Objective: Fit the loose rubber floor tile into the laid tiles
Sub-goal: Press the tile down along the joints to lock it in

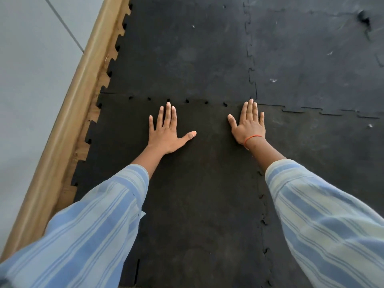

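Note:
A black rubber floor tile (199, 183) with jigsaw edges lies in the near middle, among the laid tiles (311, 59). Small dark gaps show along its far seam and along its right seam. My left hand (168, 132) lies flat on the tile near its far edge, fingers spread, holding nothing. My right hand (248, 123) presses flat on the tile's far right corner, fingers together and reaching the seam. An orange band circles the right wrist.
A wooden skirting board (68, 113) runs along the left, with a strip of bare wood floor (83, 150) between it and the tiles' toothed edges. A grey wall (27, 80) stands beyond. Another laid tile (182, 50) lies ahead.

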`<state>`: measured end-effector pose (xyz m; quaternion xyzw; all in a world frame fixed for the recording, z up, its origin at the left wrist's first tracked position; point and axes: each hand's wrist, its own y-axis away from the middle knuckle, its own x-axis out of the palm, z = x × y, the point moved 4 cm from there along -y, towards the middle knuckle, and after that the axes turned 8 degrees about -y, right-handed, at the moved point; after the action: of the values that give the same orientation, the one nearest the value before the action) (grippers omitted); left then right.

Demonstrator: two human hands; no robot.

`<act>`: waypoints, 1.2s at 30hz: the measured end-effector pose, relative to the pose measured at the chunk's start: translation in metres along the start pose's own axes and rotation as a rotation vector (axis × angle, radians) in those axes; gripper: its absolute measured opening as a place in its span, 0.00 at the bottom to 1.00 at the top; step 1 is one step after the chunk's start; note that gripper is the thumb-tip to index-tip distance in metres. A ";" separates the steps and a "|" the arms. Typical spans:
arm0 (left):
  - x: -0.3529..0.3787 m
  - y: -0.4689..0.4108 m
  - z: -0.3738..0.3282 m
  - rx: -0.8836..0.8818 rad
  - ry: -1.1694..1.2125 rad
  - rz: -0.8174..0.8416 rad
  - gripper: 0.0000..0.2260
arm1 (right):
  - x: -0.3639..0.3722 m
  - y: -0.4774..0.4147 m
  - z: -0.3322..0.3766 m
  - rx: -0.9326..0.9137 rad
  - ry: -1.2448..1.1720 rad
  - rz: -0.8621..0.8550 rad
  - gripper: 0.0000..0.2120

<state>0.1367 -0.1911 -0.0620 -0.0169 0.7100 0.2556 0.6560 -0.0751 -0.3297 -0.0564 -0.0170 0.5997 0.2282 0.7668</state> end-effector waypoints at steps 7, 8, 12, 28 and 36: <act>-0.003 -0.016 -0.006 0.060 -0.029 0.008 0.37 | 0.016 0.008 0.032 -0.334 0.001 -0.092 0.26; -0.001 -0.017 -0.006 0.060 -0.030 0.005 0.37 | 0.016 0.007 0.030 -0.343 0.024 -0.094 0.26; -0.003 -0.018 -0.005 0.043 -0.020 0.059 0.36 | 0.016 0.003 0.038 -0.282 0.040 -0.023 0.25; -0.020 -0.016 0.059 -0.032 -0.013 0.186 0.34 | 0.032 -0.002 0.106 -0.290 0.091 0.244 0.28; -0.026 -0.003 0.105 -0.338 0.131 0.167 0.65 | 0.016 0.017 0.043 -0.051 0.025 0.066 0.43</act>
<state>0.2386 -0.1612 -0.0394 -0.0843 0.6969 0.4232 0.5728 -0.0393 -0.2965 -0.0548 -0.0197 0.6033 0.2685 0.7507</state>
